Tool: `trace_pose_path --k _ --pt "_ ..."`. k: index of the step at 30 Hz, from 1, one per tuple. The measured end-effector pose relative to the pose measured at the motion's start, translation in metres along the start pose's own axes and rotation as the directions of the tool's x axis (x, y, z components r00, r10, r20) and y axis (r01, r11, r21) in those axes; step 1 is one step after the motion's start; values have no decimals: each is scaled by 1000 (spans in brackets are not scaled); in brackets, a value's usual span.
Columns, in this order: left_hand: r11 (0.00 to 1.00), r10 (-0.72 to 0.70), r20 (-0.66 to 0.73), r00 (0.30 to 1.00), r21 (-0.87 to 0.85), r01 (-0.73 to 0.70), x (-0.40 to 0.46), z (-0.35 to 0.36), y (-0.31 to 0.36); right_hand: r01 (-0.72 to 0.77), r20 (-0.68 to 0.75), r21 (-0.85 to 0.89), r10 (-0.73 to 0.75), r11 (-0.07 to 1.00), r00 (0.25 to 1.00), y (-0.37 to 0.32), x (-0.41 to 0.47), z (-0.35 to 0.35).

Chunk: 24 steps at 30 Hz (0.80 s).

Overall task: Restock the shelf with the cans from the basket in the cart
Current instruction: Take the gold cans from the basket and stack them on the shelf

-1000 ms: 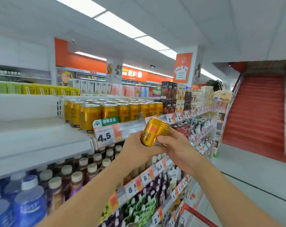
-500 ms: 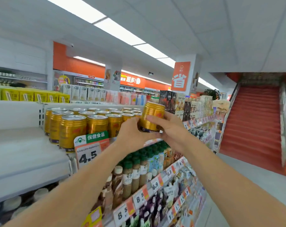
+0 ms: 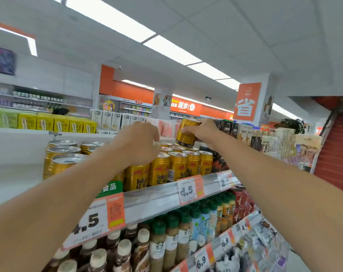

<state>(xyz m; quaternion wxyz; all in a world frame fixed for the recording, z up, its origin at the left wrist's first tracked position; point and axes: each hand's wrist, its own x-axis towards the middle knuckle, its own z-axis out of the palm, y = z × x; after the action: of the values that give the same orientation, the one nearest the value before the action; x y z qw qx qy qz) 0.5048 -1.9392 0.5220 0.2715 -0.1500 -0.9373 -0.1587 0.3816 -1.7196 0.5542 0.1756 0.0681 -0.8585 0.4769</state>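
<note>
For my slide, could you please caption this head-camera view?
Right hand lifts a gold drink can above shelved gold cans; left hand hovers nearby.

**Around the Drinks Aisle**

Brown bottled drinks (image 3: 125,254) with pale caps are standing on the lower tier at near left, and green-capped bottles (image 3: 172,240) are lining up just to their right. Price tags (image 3: 189,190) reading 4.5 are hanging along the rail, with 6.9 tags (image 3: 203,259) showing lower down. Yellow cartons (image 3: 54,124) are sitting in a row at far left. An orange hanging sign (image 3: 247,102) is showing a white character at far right. A red staircase (image 3: 337,154) is rising at the right edge. Ceiling light panels (image 3: 170,50) are glowing overhead.
</note>
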Motion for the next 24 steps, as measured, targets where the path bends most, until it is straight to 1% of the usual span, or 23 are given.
trace_pose_path --k 3,6,9,14,18,24 --pt "998 -17 63 998 59 13 -1 2 -10 -15 23 -47 16 999 1000 12 28 14" --pt "996 -12 99 995 84 4 0 8 -21 -9 50 -34 10 999 999 11 38 24" --pt "997 -5 100 995 75 -2 -2 9 -26 -18 117 1 17 1000 993 10 41 29" --pt "998 -3 90 996 56 -2 -4 9 -29 -6 146 0 6 1000 989 9 33 26" --pt "999 -3 84 996 52 -1 -6 9 -31 -21 216 -3 21 1000 976 10 27 23" --pt "998 4 86 996 68 -10 -6 11 -28 7 206 -71 8 997 979 11 19 26"
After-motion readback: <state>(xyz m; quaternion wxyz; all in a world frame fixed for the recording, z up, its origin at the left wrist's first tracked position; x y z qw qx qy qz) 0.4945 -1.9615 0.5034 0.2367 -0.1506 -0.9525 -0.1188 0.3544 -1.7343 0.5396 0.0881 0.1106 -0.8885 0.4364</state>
